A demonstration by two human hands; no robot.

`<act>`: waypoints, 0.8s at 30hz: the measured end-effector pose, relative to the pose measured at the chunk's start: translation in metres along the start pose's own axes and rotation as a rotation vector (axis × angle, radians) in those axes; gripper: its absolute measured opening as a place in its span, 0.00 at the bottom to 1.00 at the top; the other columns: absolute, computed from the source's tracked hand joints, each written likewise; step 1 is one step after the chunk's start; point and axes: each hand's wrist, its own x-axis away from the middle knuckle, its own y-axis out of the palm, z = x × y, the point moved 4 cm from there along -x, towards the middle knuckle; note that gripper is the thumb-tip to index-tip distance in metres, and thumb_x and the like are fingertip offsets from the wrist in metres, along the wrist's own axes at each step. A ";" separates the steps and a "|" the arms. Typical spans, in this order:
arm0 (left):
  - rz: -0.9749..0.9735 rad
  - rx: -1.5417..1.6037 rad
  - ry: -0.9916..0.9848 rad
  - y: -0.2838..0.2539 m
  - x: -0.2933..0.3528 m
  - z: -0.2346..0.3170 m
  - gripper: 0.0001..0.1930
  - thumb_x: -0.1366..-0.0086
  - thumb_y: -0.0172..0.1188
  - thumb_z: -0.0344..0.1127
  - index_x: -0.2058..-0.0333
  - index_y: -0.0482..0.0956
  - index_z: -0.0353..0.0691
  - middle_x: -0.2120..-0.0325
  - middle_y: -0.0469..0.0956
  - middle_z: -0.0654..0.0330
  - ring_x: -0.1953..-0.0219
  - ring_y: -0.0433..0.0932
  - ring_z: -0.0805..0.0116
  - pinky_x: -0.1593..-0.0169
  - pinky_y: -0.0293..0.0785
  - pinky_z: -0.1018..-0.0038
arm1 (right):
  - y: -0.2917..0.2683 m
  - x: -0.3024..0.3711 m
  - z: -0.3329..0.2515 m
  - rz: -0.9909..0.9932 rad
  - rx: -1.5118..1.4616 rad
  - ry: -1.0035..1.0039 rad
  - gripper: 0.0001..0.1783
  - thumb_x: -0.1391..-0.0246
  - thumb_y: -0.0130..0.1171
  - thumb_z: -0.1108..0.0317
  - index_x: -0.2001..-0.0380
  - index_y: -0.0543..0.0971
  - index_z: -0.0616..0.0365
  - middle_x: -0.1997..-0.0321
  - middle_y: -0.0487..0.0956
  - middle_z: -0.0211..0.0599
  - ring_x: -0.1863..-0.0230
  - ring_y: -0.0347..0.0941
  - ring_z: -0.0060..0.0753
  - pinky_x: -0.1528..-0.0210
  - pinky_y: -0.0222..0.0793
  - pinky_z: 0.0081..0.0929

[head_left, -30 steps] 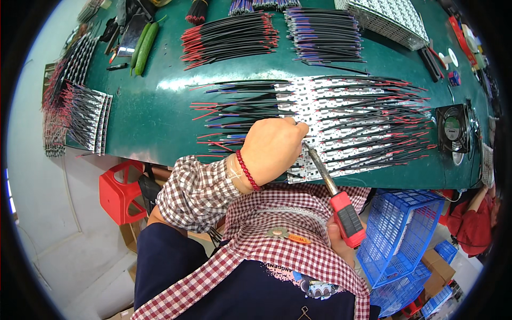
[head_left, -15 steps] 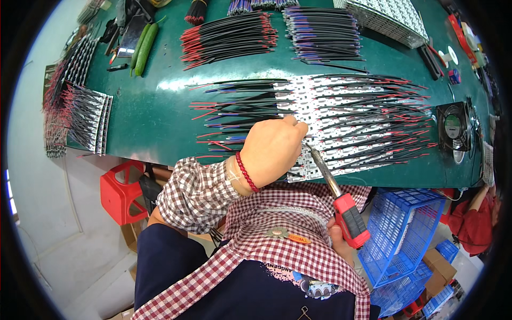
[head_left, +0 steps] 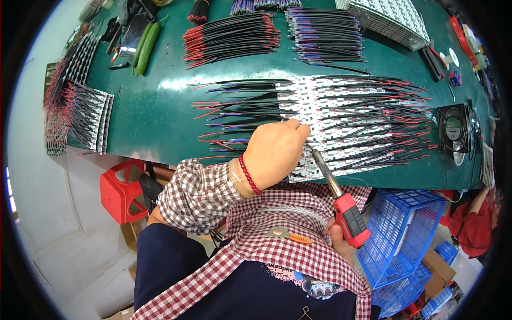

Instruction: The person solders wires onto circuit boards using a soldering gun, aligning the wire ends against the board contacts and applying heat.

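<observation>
White circuit boards (head_left: 306, 101) lie side by side on the table, with black, red-tipped wires (head_left: 362, 117) across their right part. More dark wires (head_left: 234, 104), with red and blue ends, stick out to the left. Over the boards, my left hand (head_left: 278, 151) is closed in a pinch, its back toward me; whatever its fingertips grip is hidden. My right hand (head_left: 338, 238), mostly covered by the tool, is wrapped round the red and black handle of a soldering iron (head_left: 349, 217). The iron slants up and left, its tip beside my left fingertips.
Bundles of red-ended wires (head_left: 231, 40) and blue-ended wires (head_left: 324, 36) lie farther back. Wired boards (head_left: 96, 114) are stacked at left, near two cucumbers (head_left: 146, 49). A small black fan (head_left: 453, 128) stands at right. Below the table are blue crates (head_left: 397, 229) and a red stool (head_left: 120, 192).
My left hand has shifted very slightly toward me, still pinched. The soldering iron stays at nearly the same spot.
</observation>
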 end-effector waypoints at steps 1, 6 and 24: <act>-0.003 -0.002 0.000 0.000 0.000 0.000 0.07 0.49 0.61 0.30 0.72 0.72 0.38 0.75 0.73 0.55 0.74 0.76 0.52 0.71 0.72 0.60 | 0.000 0.000 0.001 -0.018 0.021 -0.014 0.15 0.49 0.60 0.58 0.77 0.78 0.61 0.80 0.75 0.35 0.81 0.72 0.32 0.79 0.65 0.26; -0.004 0.019 0.016 -0.001 -0.001 -0.001 0.07 0.49 0.61 0.30 0.73 0.72 0.38 0.75 0.73 0.55 0.74 0.76 0.52 0.71 0.72 0.60 | 0.000 -0.003 -0.002 -0.044 0.030 0.009 0.15 0.49 0.60 0.59 0.77 0.78 0.61 0.80 0.75 0.35 0.81 0.72 0.32 0.79 0.65 0.25; 0.049 0.045 0.032 -0.006 0.012 0.000 0.04 0.44 0.57 0.28 0.70 0.72 0.36 0.72 0.71 0.54 0.70 0.74 0.54 0.66 0.72 0.63 | -0.008 0.001 -0.013 0.050 -0.228 0.070 0.17 0.51 0.63 0.57 0.77 0.78 0.63 0.81 0.77 0.34 0.80 0.73 0.27 0.77 0.67 0.23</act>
